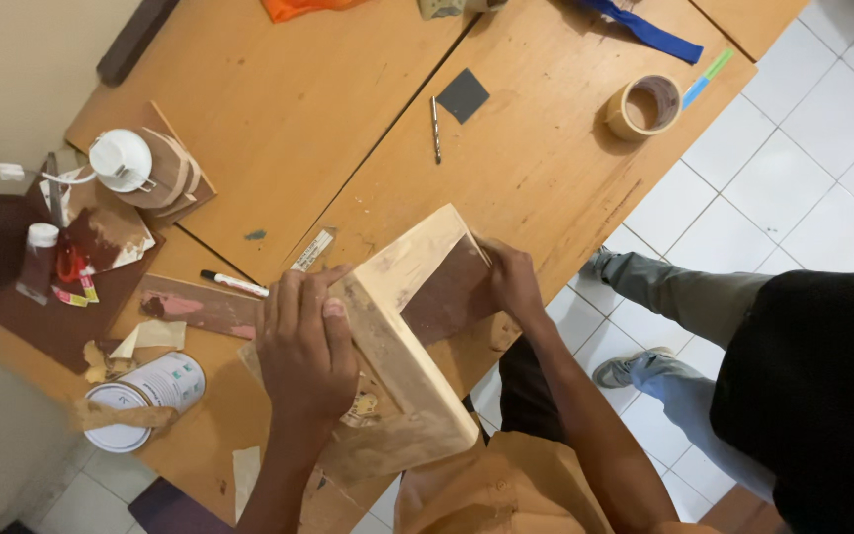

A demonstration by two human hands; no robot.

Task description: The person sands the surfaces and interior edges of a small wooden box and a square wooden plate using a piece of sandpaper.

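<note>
Hands grip an open wooden box frame (412, 326) tilted up on the wooden table (546, 158), near its front edge, in the head view. Its pale boards form a corner, with a dark brown panel inside. The left hand (308, 341) is clamped over the near-left board, fingers (289, 302) laid across the top and the thumb pressed against the inner edge. The right hand (513, 282) is closed on the far right corner, fingers curled behind the panel. Just left of the frame lies a pink-smeared wooden strip (200, 305), with a marker pen (234, 283) beside it. A white tin (145, 400) lies on its side near the table's front-left corner. Further back rest a roll of tan tape (644, 106), a dark square of sandpaper (463, 95) and a drill bit (436, 129). Another person in dark top and grey trousers (684, 292) stands on the white tiled floor (822, 148) at the right.
</note>
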